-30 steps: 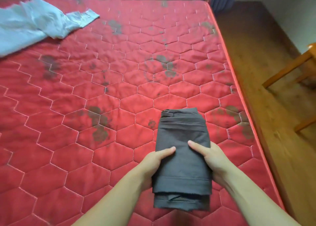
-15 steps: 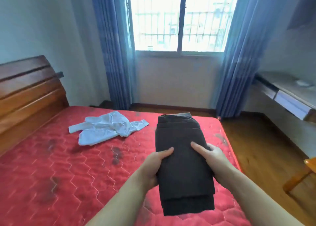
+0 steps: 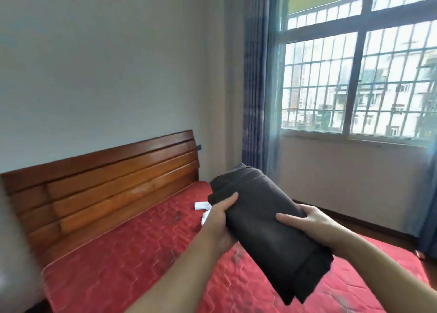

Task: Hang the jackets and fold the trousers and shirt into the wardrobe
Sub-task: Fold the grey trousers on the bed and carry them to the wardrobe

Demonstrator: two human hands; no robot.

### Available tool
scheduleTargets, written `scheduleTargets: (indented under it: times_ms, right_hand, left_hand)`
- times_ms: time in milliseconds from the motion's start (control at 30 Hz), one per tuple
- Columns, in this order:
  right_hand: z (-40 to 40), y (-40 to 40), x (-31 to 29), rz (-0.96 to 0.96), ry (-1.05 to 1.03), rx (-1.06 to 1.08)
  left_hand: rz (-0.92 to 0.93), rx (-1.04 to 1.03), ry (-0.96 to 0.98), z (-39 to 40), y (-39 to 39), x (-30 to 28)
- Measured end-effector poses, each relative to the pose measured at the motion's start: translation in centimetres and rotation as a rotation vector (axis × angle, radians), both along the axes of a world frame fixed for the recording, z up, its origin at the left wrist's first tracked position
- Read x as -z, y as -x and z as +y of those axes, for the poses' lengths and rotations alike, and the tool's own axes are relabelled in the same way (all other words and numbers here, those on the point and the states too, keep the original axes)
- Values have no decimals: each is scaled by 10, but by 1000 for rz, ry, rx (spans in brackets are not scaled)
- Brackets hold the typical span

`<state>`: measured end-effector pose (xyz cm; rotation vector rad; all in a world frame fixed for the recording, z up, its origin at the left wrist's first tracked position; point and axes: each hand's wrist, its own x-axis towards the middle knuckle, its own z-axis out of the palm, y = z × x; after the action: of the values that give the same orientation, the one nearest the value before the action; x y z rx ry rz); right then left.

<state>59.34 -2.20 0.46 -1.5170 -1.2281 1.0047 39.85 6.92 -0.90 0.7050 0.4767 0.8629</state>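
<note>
Both hands grasp the folded dark trousers (image 3: 267,227), carried in the air above the red mattress (image 3: 132,260). The left hand (image 3: 218,220) grips the bundle's left edge, thumb laid flat across the top fold and the other fingers tucked underneath, out of sight. The right hand (image 3: 307,220) clasps the opposite edge, thumb pointing inward over the cloth, fingers curled round the side. The bundle sits tilted between the two grips, its far end higher and its near end hanging past the wrists toward the camera, layered edges showing. Just beyond the left hand, a small part of the white shirt (image 3: 203,208) lies on the mattress, mostly hidden behind that hand. Farther left stands the wooden headboard (image 3: 101,185). Beyond the right hand are the barred window (image 3: 354,76) and blue curtain (image 3: 256,88).
</note>
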Motion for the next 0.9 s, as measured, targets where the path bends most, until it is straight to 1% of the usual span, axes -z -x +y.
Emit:
scheduleTargets:
  times_ms: [67, 100, 200, 267, 300, 333, 367, 433, 567, 633, 767, 833, 900]
  right_hand:
    - [-8, 3, -4, 70, -9, -38]
    - [-12, 4, 1, 161, -19, -40]
    - [-22, 16, 35, 611, 16, -12]
    - [-27, 43, 52, 881, 65, -24]
    - [-28, 59, 57, 977, 77, -29]
    - [-26, 76, 58, 1026, 74, -44]
    - [-24, 93, 57, 1020, 76, -72]
    - [-20, 126, 47, 946, 93, -148]
    - [3, 187, 26, 749, 79, -245]
    - [15, 227, 17, 686, 83, -352]
    - [35, 327, 11, 576, 133, -617]
    - [41, 380, 8, 520, 180, -693]
    - [48, 432, 7, 456, 232, -732]
  left_hand:
    - [18, -60, 9, -21, 8, -7]
    - [30, -101, 12, -29, 11, -8]
    - [36, -269, 2, -47, 28, -10]
    - [51, -371, -11, -58, 44, -10]
    - [66, -409, -14, -64, 54, -8]
    - [75, -438, -12, -69, 67, -7]
    - [77, -463, -11, -75, 82, -5]
    - [68, -501, -33, -88, 123, -6]
    - [52, -592, -104, -118, 237, -11]
    - [110, -652, -85, -139, 298, -15]
    - [318, -671, -47, -184, 406, -16]
    - [383, -720, 6, -199, 450, -12]
    - [409, -806, 53, -204, 492, -6]
